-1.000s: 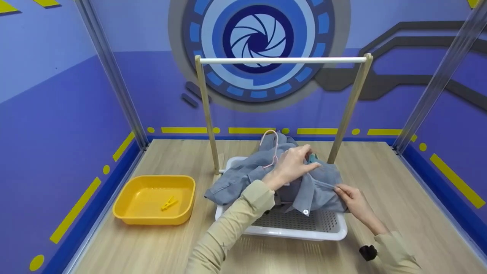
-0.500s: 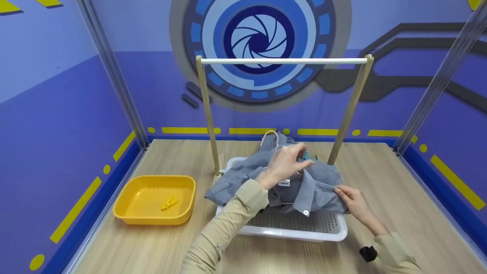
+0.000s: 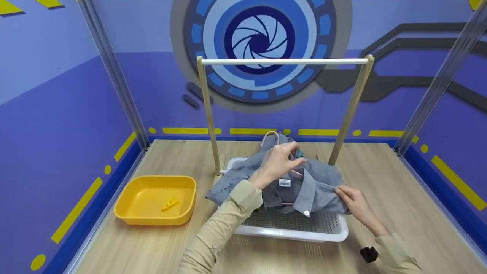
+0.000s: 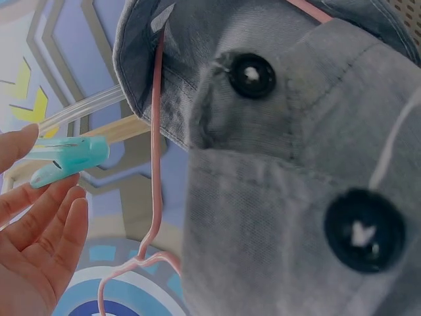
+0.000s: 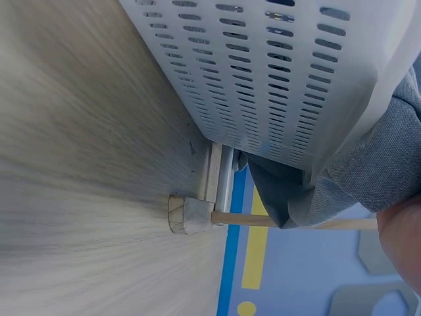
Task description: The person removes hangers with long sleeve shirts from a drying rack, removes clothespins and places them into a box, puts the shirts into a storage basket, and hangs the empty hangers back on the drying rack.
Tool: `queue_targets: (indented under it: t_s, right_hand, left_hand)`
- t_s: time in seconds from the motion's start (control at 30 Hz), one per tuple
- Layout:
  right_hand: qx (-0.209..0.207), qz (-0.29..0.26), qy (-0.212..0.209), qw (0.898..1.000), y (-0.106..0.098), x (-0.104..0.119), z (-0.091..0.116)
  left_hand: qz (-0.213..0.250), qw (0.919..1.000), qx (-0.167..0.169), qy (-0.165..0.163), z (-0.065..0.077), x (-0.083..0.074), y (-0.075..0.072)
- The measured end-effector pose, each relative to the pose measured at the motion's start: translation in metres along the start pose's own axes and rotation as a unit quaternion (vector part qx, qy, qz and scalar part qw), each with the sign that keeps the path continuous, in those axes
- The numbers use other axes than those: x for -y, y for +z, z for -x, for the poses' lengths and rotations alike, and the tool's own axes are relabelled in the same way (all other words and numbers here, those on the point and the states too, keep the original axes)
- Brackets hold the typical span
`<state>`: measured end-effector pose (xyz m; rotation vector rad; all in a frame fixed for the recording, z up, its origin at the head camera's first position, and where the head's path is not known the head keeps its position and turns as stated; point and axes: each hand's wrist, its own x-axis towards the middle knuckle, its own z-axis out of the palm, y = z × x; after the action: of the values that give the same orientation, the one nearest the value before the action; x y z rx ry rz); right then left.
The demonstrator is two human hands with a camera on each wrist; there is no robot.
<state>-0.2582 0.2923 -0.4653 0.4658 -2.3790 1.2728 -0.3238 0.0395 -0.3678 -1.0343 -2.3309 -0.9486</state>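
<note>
A person's left grip point(image 3: 279, 161) is pinching a teal clip point(image 3: 299, 153) between thumb and fingers, while the right grip point(image 3: 354, 201) is holding the edge of a gray shirt point(image 3: 329, 173) in a narrow pinch. The shirt is draping over a white basket point(image 3: 293, 233) below and between the grips, with a pink hanger point(image 4: 156, 151) running into its folds. Beyond both grips a rack point(image 3: 283, 61) is standing; well to the left of the left grip, a tray point(image 3: 154, 220) is holding a yellow clip point(image 3: 170, 204).

The shirt is looking light, soft and floppy, likely to be slumping wherever it is unsupported; its firmer collar and front edge are offering the surest hold. The hanger is appearing thin but stiffer. The clip is seeming light, hard and perhaps slick, best being squeezed at its tail ends.

Compared with one second ago, the left grip and its clip are sitting farther from the right grip, and a white label point(image 3: 284, 183) below the left grip is now showing fully. The right grip is keeping its place.
</note>
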Motion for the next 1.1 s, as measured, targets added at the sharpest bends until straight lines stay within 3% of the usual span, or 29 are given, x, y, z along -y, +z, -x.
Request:
queue_targets:
  t_s: [0.17,0.43,0.53,0.77,1.1]
  right_hand:
    - [-0.006,0.005,0.003,1.0,0.003,-0.023,0.0]
    - [-0.007,0.003,-0.005,1.0,0.004,-0.029,0.0]
    - [-0.008,0.004,-0.001,1.0,0.004,-0.026,0.0]
    - [0.002,-0.016,-0.018,1.0,-0.002,0.01,0.0]
    - [-0.003,-0.008,-0.019,1.0,-0.001,0.01,0.0]
  left_hand:
    - [0.01,0.9999,-0.011,0.002,0.002,0.002,-0.004]
    - [0.025,0.9994,-0.023,0.007,0.004,0.008,-0.01]
    - [0.02,0.9993,-0.029,0.009,0.005,0.011,-0.013]
    - [-0.002,0.9993,-0.037,0.0,0.012,0.017,-0.017]
    - [0.013,0.9984,-0.051,-0.02,0.021,0.032,-0.026]
